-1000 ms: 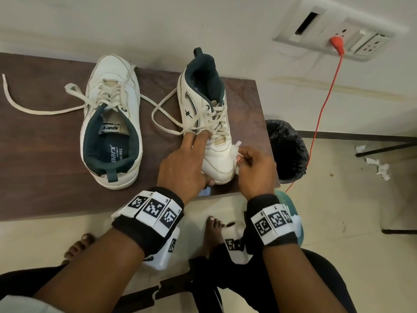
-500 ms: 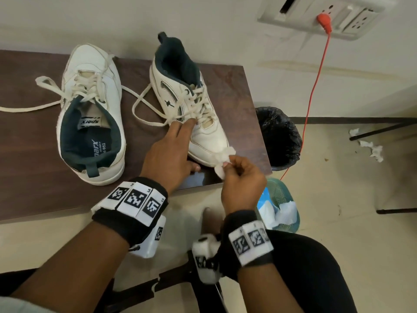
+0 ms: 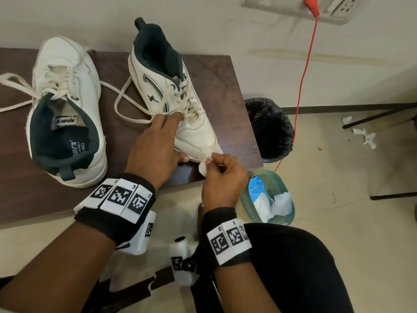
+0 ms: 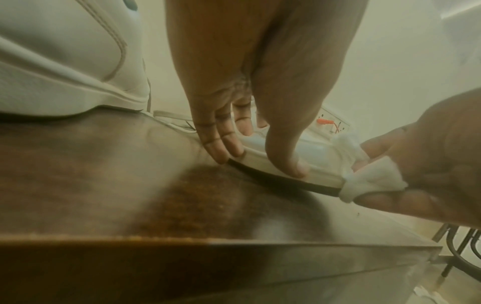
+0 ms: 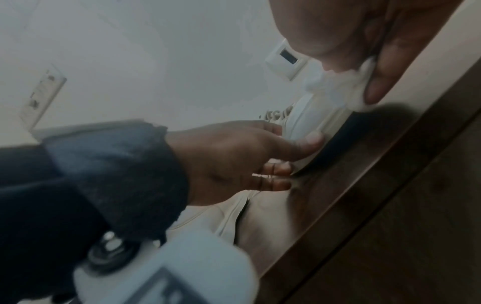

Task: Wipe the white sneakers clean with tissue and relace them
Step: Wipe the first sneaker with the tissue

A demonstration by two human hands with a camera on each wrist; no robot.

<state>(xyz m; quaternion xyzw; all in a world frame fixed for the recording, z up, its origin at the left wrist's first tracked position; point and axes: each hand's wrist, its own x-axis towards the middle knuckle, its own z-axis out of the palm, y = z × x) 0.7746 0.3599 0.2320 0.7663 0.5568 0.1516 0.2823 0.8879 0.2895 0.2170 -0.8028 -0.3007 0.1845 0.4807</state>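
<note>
Two white sneakers with dark linings stand on a brown table (image 3: 221,86). The left sneaker (image 3: 65,105) has loose laces trailing left. My left hand (image 3: 167,136) rests on the right sneaker (image 3: 171,91), its straight fingers on the lower laces and its thumb against the sole near the toe. My right hand (image 3: 214,161) pinches a wad of white tissue (image 3: 204,168) against the toe tip. In the left wrist view the tissue (image 4: 364,181) wraps the sole's front edge. In the right wrist view the tissue (image 5: 335,88) sits between thumb and finger.
A bin lined with a black bag (image 3: 270,127) stands by the table's right end. Beside it on the floor is a teal basket (image 3: 248,199) of tissues. A red cord (image 3: 302,86) hangs from the wall socket. Crumpled tissue (image 3: 363,136) and metal legs (image 3: 383,114) lie right.
My right hand has slid the tissue from the sneaker's right side round to the toe tip. My left hand has stayed on the same sneaker.
</note>
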